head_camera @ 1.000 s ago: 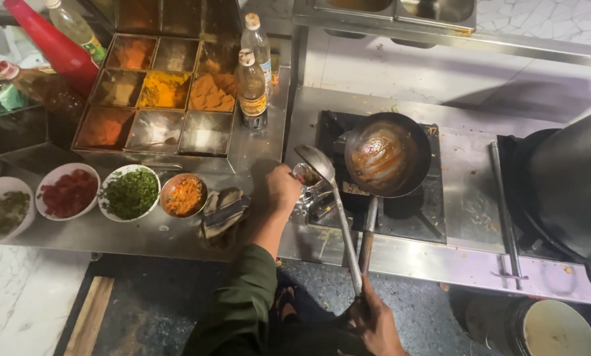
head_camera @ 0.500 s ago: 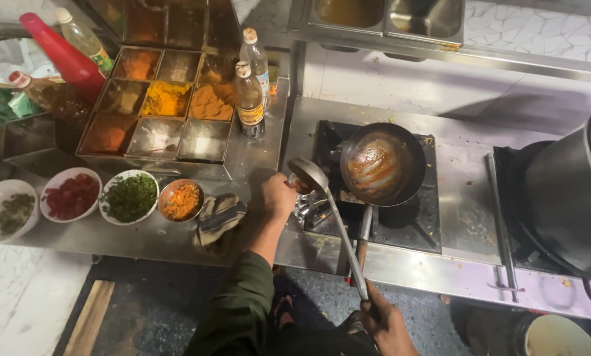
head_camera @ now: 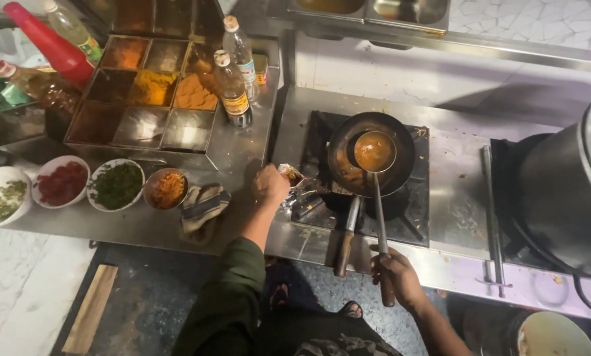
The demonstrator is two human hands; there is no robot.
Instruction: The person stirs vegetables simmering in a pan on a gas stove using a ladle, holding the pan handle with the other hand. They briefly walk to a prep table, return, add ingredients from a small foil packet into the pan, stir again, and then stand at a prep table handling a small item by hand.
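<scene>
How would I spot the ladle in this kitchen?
Find the black stove set in the steel counter, with a dark pan on it. The ladle hangs over that pan, held by the right hand. Unlike the pan's wooden handle, its handle is thin metal.

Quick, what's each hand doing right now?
Left hand: closed on a small crumpled packet beside the stove.
Right hand: closed on the ladle handle, bowl over the pan.
</scene>
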